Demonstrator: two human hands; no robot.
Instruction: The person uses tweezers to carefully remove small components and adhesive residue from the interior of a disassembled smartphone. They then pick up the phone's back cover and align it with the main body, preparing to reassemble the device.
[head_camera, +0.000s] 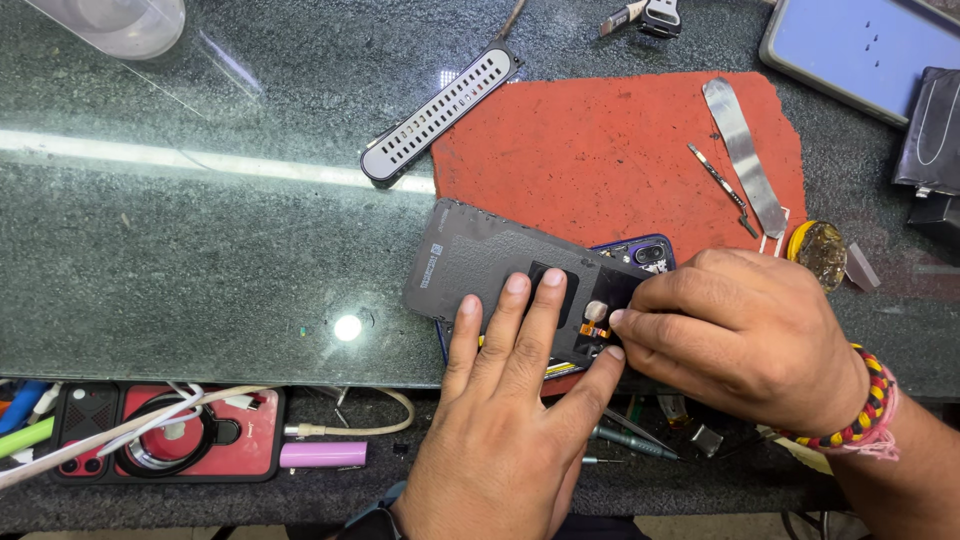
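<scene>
On the dark glass-topped counter, half over a red rubber mat, lies an opened blue smartphone with its dark grey plastic back cover lifted off and folded aside, an orange flex cable apparently joining them. Left hand presses flat on the cover, grasping nothing; right hand pinches near that cable. Reassembly looks undone.

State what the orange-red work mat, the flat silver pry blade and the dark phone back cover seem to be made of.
Orange-red work mat: probably rubber or silicone; matte, grainy, with ragged edges.
Flat silver pry blade: thin metal, likely steel; bright brushed sheen.
Dark phone back cover, under the left hand and right hand: likely plastic; dull grey inner face.
</scene>
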